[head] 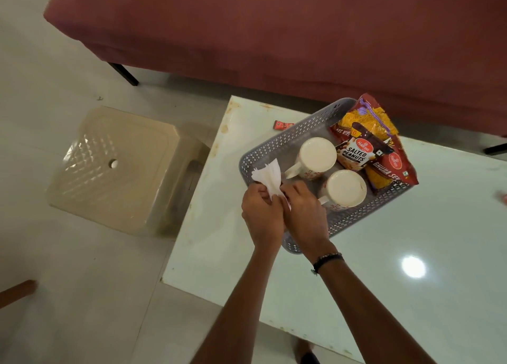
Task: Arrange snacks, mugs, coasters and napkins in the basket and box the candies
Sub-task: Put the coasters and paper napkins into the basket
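A grey perforated basket [282, 141] sits on the white table [411, 240]. Inside it stand two white mugs, one further back [317, 155] and one nearer [346, 188]. At the basket's right end lie a salted peanuts pack [355, 155] and a large red bhujia sev bag [370, 122]. My left hand [262, 212] and my right hand [304, 212] meet at the basket's near left corner. Both grip a bunch of white napkins [267, 175] that fans upward over the basket's left end.
A small red candy wrapper [282, 125] lies on the table just behind the basket. A beige plastic stool [120, 169] stands on the floor left of the table. A maroon sofa [274, 34] runs along the back. The table's right half is glossy.
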